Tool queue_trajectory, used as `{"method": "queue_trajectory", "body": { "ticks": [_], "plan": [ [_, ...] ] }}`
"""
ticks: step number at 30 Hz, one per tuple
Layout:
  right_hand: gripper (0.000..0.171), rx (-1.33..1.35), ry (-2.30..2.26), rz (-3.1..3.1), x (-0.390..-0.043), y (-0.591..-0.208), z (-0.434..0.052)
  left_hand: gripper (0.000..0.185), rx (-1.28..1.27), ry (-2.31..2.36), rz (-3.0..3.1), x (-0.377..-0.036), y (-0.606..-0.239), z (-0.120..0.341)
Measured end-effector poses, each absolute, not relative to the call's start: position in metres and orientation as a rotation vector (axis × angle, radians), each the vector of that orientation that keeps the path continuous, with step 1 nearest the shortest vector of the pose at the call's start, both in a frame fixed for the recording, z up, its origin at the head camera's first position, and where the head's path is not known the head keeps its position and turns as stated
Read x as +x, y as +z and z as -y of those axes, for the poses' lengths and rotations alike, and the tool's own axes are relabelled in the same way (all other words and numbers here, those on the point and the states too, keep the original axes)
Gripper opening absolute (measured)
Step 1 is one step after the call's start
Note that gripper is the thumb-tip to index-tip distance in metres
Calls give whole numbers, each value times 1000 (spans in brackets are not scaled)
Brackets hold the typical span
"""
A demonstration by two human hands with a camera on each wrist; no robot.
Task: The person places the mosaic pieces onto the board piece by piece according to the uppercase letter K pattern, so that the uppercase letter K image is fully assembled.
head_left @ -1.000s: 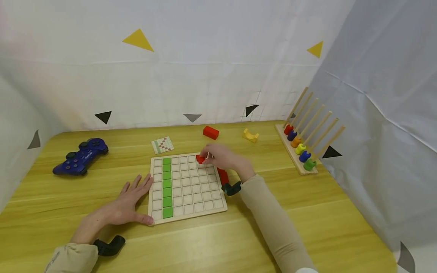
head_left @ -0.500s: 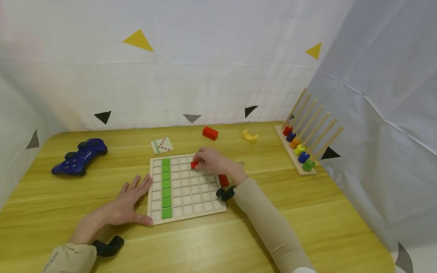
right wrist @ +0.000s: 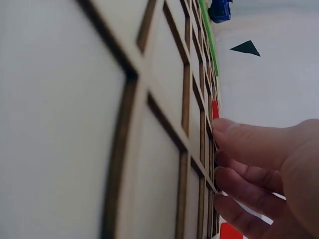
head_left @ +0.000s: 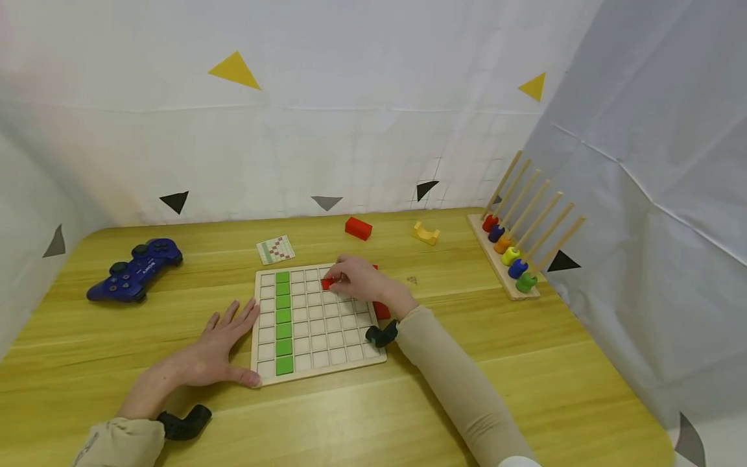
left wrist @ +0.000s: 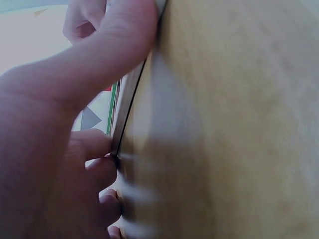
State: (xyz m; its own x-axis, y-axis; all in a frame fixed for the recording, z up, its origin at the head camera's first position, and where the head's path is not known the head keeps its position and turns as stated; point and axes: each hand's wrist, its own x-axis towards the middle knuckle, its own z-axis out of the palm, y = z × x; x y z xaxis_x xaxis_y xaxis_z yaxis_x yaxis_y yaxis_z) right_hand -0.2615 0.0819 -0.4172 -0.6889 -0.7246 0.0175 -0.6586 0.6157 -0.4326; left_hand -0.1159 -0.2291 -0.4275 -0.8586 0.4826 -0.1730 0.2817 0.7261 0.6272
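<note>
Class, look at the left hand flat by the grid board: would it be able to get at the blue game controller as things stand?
Probably yes: the left hand holds nothing, and only bare tabletop lies between it and the blue game controller.

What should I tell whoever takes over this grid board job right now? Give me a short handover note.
Left hand: flat on the table, thumb and fingers against the grid board's left edge.
Right hand: pinching a red tile over the board's far rows.
Done: one full column of green tiles.
Left: seat the red tile; more red tiles lie at the board's right edge. The pattern card lies behind the board.
</note>
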Motion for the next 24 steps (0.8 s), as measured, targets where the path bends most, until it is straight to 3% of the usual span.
{"method": "queue_trajectory", "body": {
  "ticks": [24],
  "plan": [
    [27, -1059, -747, -2643, -264, -423, -84, 128, 573, 868, -2609, -115, -427, 228]
  ]
}}
